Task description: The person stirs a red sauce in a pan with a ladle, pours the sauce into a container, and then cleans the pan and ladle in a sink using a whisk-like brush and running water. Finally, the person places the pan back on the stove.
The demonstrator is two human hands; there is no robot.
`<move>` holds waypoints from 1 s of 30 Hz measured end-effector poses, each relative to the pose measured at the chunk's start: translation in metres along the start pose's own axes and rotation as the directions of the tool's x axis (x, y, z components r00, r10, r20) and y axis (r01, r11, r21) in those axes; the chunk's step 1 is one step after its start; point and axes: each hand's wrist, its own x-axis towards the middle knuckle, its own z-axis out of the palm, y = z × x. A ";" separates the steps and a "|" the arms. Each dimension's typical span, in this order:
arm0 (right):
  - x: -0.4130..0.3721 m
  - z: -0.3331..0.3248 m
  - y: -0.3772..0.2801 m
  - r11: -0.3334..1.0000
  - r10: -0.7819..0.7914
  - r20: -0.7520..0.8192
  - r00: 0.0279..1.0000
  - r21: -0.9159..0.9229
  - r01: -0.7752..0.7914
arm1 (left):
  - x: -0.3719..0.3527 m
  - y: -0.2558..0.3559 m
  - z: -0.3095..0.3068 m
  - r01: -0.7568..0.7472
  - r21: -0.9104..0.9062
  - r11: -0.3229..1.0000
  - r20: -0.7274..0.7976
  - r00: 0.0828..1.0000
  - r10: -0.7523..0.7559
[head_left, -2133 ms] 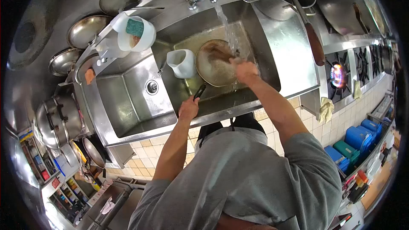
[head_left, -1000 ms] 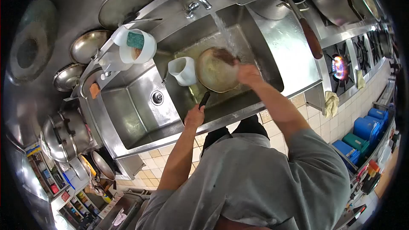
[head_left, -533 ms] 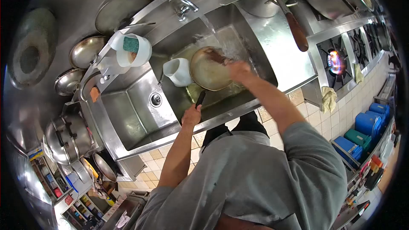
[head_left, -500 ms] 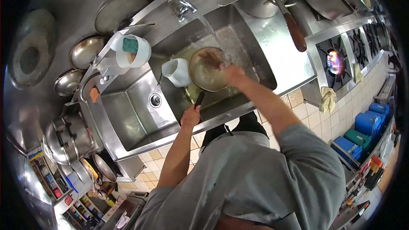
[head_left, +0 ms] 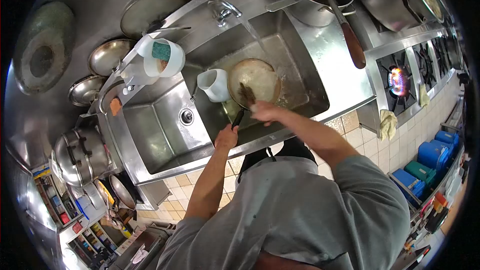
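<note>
My left hand (head_left: 227,137) is wrapped round the black handle of a frying pan (head_left: 257,77), which sits tilted in the right-hand sink basin (head_left: 312,82). In my right hand (head_left: 265,112) is a brown scrubbing brush (head_left: 246,93), its bristles against the near-left part of the pan's inside. The hand is a little blurred. Cloudy wet residue coats the pan. Water runs from the faucet (head_left: 225,12) into the basin just beyond the pan's rim. A white plastic jug (head_left: 214,85) stands left of the pan, close to its edge.
Left of this basin is a second sink basin (head_left: 155,137) with a drain. A white container (head_left: 164,59) with a green scouring pad (head_left: 161,50) stands behind it. A large pot (head_left: 320,0) holding long-handled utensils is at the back right. Farther right, a stove burner (head_left: 397,81) is lit.
My right hand has swept the brush from the pan's far side to its near side, toward the handle. My left hand keeps its hold on the handle. The whole view has shifted slightly.
</note>
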 end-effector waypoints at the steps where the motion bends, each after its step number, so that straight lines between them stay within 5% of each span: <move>1: 0.000 0.009 -0.035 0.970 -0.003 0.146 0.989 0.242 -0.032 | 0.000 -0.001 0.000 -0.001 0.003 1.000 -0.004 1.000 0.001; 2: 0.030 0.035 -0.037 0.798 -0.014 0.083 0.996 0.602 -0.039 | 0.000 -0.002 -0.001 -0.011 -0.015 1.000 0.014 1.000 0.011; 4: 0.067 0.037 -0.067 0.487 0.006 -0.072 0.997 0.871 0.060 | -0.006 0.009 -0.012 0.034 -0.012 0.999 0.053 0.998 -0.033; 5: 0.088 0.043 -0.074 0.484 0.002 -0.065 0.998 0.873 0.056 | -0.006 0.006 -0.008 0.041 -0.009 0.999 0.052 0.998 -0.041; 7: 0.137 0.048 -0.082 -0.134 0.322 -0.280 0.904 0.932 0.336 | -0.001 -0.004 -0.001 -0.031 0.029 0.999 -0.014 0.999 0.031; 8: 0.145 0.046 -0.074 0.147 0.067 -0.174 0.983 0.976 0.162 | -0.007 -0.008 -0.001 -0.025 0.037 0.999 -0.002 1.000 0.025; 9: 0.135 0.049 -0.067 0.143 0.076 -0.172 0.982 0.977 0.160 | -0.012 -0.005 -0.005 -0.027 -0.001 1.000 0.031 0.999 0.027; 11: 0.111 0.032 -0.071 0.397 -0.044 0.158 0.986 0.909 -0.128 | -0.003 0.003 -0.014 -0.045 -0.053 0.998 0.038 0.998 0.047; 13: 0.101 0.013 -0.061 0.474 -0.037 0.151 0.988 0.873 -0.116 | -0.008 0.000 -0.008 -0.014 -0.041 0.999 0.000 1.000 0.014; 15: 0.099 0.018 -0.055 0.295 0.266 -0.232 0.936 0.944 0.150 | -0.010 0.000 -0.009 0.019 -0.033 0.999 0.062 0.998 -0.017; 16: 0.068 0.022 -0.060 0.515 0.160 -0.230 0.960 0.849 0.118 | -0.010 0.001 -0.010 0.009 -0.029 1.000 0.037 0.999 -0.008; 17: 0.072 0.028 -0.035 0.512 0.164 -0.239 0.957 0.850 0.125 | -0.010 0.003 -0.011 -0.006 -0.022 1.000 0.014 1.000 0.006; 18: 0.090 0.031 0.008 0.972 -0.104 -0.201 0.974 0.186 0.142 | -0.009 0.005 -0.013 -0.019 -0.020 1.000 0.015 1.000 0.019; 19: 0.095 0.030 0.040 0.777 -0.239 0.028 0.971 -0.595 0.208 | -0.009 0.005 -0.013 0.006 -0.025 1.000 0.023 1.000 -0.005; 21: -0.023 -0.029 -0.017 0.683 0.149 0.160 0.976 -0.730 0.016 | -0.011 0.007 -0.014 0.031 -0.037 0.999 0.034 0.999 -0.030; 23: -0.030 -0.061 0.015 0.596 0.184 -0.098 0.978 -0.780 -0.190 | -0.018 0.010 -0.021 0.025 -0.001 1.000 0.065 0.998 -0.025; 24: -0.013 -0.070 0.018 0.596 0.184 -0.099 0.978 -0.780 -0.191 | -0.018 0.010 -0.021 0.024 -0.002 1.000 0.065 0.998 -0.024; 26: 0.026 -0.087 0.028 0.787 0.093 -0.309 0.946 -0.559 -0.260 | -0.015 0.010 -0.019 0.022 -0.004 1.000 0.055 0.998 -0.021; 28: 0.044 -0.059 0.002 0.770 0.068 -0.267 0.961 -0.599 -0.221 | -0.014 0.008 -0.014 0.014 0.008 1.000 0.032 0.999 -0.014; 30: 0.056 -0.018 0.000 0.731 0.041 -0.033 0.999 -0.680 -0.052 | -0.012 0.006 -0.011 0.002 0.037 0.999 0.009 1.000 -0.002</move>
